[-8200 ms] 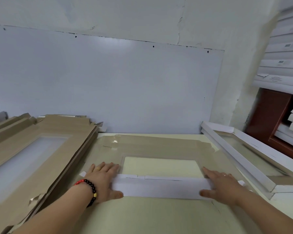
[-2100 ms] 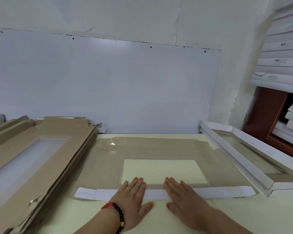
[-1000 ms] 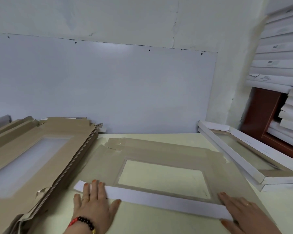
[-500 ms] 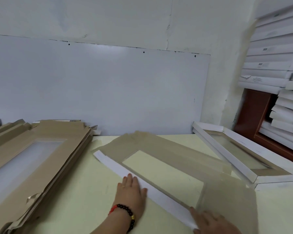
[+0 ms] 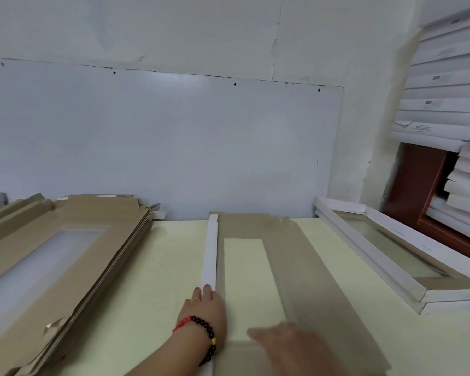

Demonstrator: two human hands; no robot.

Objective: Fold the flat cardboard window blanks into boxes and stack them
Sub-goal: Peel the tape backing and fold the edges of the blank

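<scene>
With the blank (image 5: 291, 267) lying flat on the worktop (image 5: 158, 267), long axis running away from you, your left hand (image 5: 205, 303) rests flat, fingers straight, on its folded white strip (image 5: 210, 256) along the left edge. Right hand (image 5: 288, 346) is blurred over the blank's near end; can't tell its grip. Stack of flat blanks (image 5: 65, 248) sits left. Folded white boxes (image 5: 391, 256) are stacked right, apart from the blank.

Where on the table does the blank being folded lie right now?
In the head view the blank lies centre-right on the table, between the flat blank pile and the folded boxes, under both hands.
</scene>
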